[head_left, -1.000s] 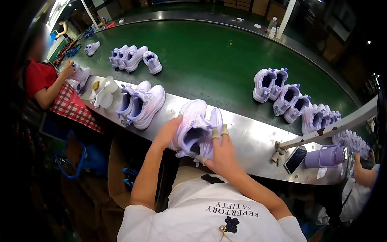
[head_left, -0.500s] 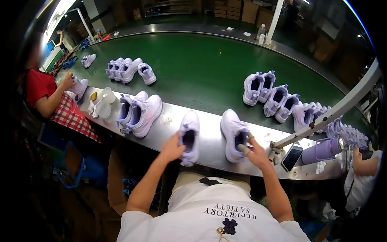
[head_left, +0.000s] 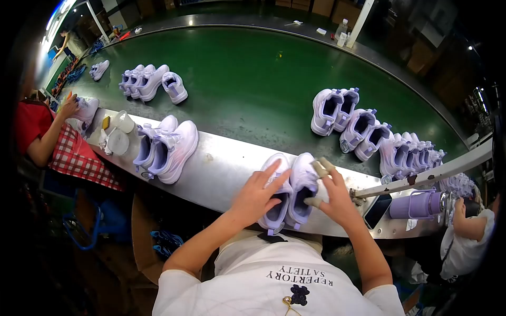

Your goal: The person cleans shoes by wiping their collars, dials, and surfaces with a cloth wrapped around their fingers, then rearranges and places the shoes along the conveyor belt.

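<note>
Two white-and-lavender sneakers stand side by side on the metal ledge in front of me, toes pointing away. My left hand lies over the left sneaker, fingers spread across its upper and hiding part of it. My right hand is at the outer side of the right sneaker, its fingers apart and its thumb by the shoe's opening. Pale finger covers sit on the right thumb and fingertips. Another pair of sneakers stands to the left on the ledge.
More sneakers stand on the green belt, left and right. A purple bottle and a phone lie on the right, beneath a slanting metal post. Plastic cups are at left, near a person in a checked apron.
The two sneakers, earlier apart with a hand on each, now stand together. The left sneaker came right. My left hand has shifted from its side to over its upper, fingers spreading.
</note>
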Available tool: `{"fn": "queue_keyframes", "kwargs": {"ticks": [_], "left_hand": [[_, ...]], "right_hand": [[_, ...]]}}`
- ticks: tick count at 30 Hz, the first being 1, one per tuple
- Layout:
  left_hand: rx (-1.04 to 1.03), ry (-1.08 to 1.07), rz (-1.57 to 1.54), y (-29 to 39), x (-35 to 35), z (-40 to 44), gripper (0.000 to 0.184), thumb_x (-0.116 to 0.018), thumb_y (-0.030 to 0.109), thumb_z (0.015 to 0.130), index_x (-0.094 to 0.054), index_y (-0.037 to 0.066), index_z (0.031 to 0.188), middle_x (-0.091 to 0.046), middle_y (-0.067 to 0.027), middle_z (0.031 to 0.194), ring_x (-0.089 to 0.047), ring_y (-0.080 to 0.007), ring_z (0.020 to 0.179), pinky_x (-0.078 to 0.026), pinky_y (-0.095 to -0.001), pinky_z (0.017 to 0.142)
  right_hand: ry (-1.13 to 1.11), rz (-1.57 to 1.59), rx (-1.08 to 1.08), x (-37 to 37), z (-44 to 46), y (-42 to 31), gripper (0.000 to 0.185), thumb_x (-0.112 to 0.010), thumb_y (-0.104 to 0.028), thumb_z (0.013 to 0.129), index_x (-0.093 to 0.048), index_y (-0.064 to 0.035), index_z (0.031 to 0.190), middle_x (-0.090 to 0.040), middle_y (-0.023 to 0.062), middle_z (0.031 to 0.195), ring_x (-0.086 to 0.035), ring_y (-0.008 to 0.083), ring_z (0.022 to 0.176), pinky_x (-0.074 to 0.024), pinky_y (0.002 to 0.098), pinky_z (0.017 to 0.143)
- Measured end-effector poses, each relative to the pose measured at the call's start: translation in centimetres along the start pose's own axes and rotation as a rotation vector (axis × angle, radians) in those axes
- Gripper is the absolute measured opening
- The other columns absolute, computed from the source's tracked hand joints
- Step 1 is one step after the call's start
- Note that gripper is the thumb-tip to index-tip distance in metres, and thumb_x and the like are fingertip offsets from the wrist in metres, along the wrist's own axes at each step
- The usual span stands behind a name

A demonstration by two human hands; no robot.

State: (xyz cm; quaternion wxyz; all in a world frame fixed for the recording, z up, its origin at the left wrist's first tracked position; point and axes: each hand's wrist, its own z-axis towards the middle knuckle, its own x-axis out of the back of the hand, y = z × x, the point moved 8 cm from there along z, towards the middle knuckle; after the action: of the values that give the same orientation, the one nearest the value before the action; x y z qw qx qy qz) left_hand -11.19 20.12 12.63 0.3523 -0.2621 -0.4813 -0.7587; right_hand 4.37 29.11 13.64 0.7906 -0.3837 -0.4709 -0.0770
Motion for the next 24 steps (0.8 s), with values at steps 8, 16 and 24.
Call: {"fn": "queue_keyframes", "kwargs": {"ticks": [8, 16, 24], "left_hand": [[0.1, -0.137, -0.101, -2.2, -4.9, -0.3, 0.038, -0.063, -0.003, 0.07, -0.064, 0.008, 0.107, -0.062, -0.0086, 0.109, -0.058, -0.0288, 0.093, -0.05, -0.0377, 0.081], [0.134, -0.157, -0.195, -1.7, -3.7, -1.3, 0.034, -0.06, -0.003, 0.069, -0.068, 0.014, 0.098, -0.061, -0.0046, 0.113, -0.053, -0.0293, 0.092, -0.049, -0.0369, 0.079], [0.031, -0.177, 0.221, 1.2, -5.1, -1.3, 0.02, -0.063, 0.007, 0.069, -0.064, 0.007, 0.089, -0.058, -0.0074, 0.119, -0.053, -0.0295, 0.089, -0.051, -0.0376, 0.074]], "right_hand": [[-0.144, 0.085, -0.044, -2.9, -0.1, 3.1, 0.053, -0.062, 0.007, 0.066, -0.06, -0.0084, 0.117, -0.06, 0.013, 0.097, -0.058, 0.0337, 0.088, -0.0484, 0.0397, 0.076], [-0.182, 0.272, -0.101, -1.5, -0.6, 2.9, 0.045, -0.06, 0.009, 0.069, -0.066, -0.0087, 0.111, -0.058, 0.0132, 0.108, -0.057, 0.0316, 0.099, -0.0469, 0.0347, 0.085], [-0.224, 0.132, -0.121, -1.5, -1.5, 3.5, 0.046, -0.062, 0.006, 0.063, -0.068, -0.0129, 0.103, -0.056, 0.0123, 0.112, -0.055, 0.0318, 0.099, -0.0478, 0.0402, 0.087]]}}
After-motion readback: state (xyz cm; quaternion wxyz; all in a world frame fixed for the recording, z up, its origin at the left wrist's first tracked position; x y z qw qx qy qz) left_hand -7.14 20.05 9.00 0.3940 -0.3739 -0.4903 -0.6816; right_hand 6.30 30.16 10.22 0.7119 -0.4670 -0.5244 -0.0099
